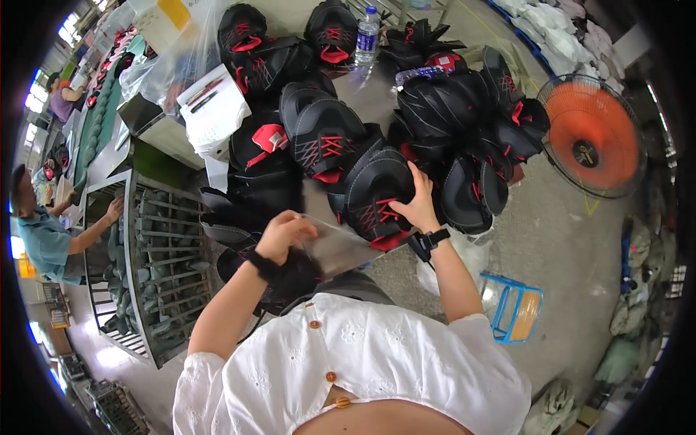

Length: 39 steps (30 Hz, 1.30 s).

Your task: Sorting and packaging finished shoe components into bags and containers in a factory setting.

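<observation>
A black shoe upper (370, 190) with red laces and a red tongue lies at the near edge of the metal tabletop (337, 246). My right hand (417, 204) grips its right side, thumb on top near the laces. My left hand (288, 235) is over the table's near left part, its fingers curled in; whatever they may hold is hidden. Just beyond is another black upper (330, 138) with red lacing. To the right, a stack of black uppers (442, 101) is piled up, and one more upper (471, 192) lies close to my right wrist.
A water bottle (367, 35) stands at the back of the table. Papers with pens (210, 98) are at the left. A metal rack cart (159, 268) holds grey-green pieces, with a person (47, 232) beside it. An orange fan (591, 138) and a blue-framed stool (516, 308) stand right.
</observation>
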Each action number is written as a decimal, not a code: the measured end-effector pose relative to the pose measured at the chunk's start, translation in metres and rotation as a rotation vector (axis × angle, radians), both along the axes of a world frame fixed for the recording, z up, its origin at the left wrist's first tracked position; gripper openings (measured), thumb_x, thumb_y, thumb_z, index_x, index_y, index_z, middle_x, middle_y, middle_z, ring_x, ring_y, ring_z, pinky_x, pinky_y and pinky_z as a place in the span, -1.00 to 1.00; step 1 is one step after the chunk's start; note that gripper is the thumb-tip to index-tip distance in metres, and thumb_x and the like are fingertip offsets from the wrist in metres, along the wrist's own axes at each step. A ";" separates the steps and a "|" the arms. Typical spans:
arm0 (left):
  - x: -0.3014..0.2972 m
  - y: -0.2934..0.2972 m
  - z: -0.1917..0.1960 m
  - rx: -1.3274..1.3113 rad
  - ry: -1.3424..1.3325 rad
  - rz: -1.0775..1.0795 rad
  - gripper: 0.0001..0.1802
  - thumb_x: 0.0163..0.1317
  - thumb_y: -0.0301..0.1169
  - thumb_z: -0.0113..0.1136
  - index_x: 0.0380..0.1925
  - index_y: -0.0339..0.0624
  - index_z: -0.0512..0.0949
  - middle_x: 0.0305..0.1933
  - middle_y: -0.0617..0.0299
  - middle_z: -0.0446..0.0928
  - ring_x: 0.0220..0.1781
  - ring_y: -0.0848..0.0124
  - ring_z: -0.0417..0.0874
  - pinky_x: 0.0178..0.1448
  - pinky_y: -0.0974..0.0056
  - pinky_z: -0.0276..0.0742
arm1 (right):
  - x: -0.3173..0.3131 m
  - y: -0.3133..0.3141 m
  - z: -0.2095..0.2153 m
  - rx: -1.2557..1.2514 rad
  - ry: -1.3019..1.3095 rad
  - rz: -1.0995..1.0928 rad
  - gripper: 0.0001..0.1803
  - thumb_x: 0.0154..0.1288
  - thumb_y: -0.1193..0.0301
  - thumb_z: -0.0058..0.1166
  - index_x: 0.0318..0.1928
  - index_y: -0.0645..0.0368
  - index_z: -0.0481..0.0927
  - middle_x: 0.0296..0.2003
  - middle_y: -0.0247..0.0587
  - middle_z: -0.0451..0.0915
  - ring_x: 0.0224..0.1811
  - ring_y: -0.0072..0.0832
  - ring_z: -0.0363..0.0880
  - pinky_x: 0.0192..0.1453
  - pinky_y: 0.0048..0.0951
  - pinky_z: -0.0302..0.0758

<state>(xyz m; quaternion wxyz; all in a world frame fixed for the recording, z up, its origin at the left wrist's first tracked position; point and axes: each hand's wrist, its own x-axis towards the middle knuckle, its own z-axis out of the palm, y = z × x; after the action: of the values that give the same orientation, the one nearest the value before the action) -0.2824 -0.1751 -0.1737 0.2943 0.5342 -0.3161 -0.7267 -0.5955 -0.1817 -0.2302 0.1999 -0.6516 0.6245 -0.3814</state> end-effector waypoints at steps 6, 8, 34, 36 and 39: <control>0.037 -0.046 0.028 -0.328 -0.250 0.442 -0.60 -0.07 -0.50 0.12 -0.18 -0.31 0.28 -0.18 -0.01 0.44 -0.27 0.36 0.46 -0.26 0.38 0.36 | -0.003 -0.001 -0.001 0.073 -0.006 0.066 0.10 -0.31 0.26 0.32 0.30 0.12 -0.01 0.14 0.07 0.16 0.14 -0.02 0.11 0.25 -0.12 0.08; 0.048 -0.089 0.016 -0.664 -1.050 0.354 -0.28 -0.12 -0.41 0.17 0.07 -0.44 0.12 0.11 -0.20 0.20 0.12 0.06 0.26 0.16 0.16 0.21 | -0.003 -0.004 -0.006 0.063 0.007 0.116 0.14 -0.28 0.25 0.32 0.31 0.17 -0.08 0.20 0.09 0.08 0.23 0.00 0.03 0.27 -0.11 0.03; -0.045 -0.366 -0.066 -0.228 -1.042 -0.353 0.23 -0.17 0.42 0.03 0.19 -0.50 0.05 -0.06 -0.27 0.43 -0.23 0.12 0.61 -0.25 0.24 0.52 | 0.032 0.022 -0.045 0.287 -0.663 -0.155 0.09 -0.16 0.36 0.30 0.28 0.43 -0.16 0.18 0.17 0.15 0.26 -0.18 0.15 0.31 -0.31 0.09; -0.029 -0.370 -0.067 -0.139 -0.908 -0.339 0.15 -0.18 0.41 0.05 0.10 -0.49 0.19 -0.16 -0.19 0.48 -0.28 0.17 0.61 -0.29 0.26 0.51 | 0.034 0.022 -0.044 0.319 -0.753 -0.139 0.09 -0.12 0.40 0.27 0.32 0.29 -0.20 0.18 0.03 0.17 0.20 -0.28 0.21 0.28 -0.36 0.13; -0.041 -0.361 -0.046 -0.089 -0.725 -0.347 -0.07 -0.13 0.32 0.12 -0.11 -0.43 0.40 -0.32 -0.01 0.54 -0.38 0.27 0.60 -0.37 0.30 0.48 | 0.033 0.020 -0.036 0.311 -0.839 -0.138 0.08 -0.11 0.39 0.26 0.32 0.27 -0.20 0.17 0.02 0.18 0.20 -0.29 0.23 0.27 -0.37 0.15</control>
<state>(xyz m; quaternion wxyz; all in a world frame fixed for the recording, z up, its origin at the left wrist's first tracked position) -0.3230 -0.5362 -0.2195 0.0596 0.6815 -0.5159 -0.5157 -0.5621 -0.1615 -0.2658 0.5052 -0.3596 0.5814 -0.5268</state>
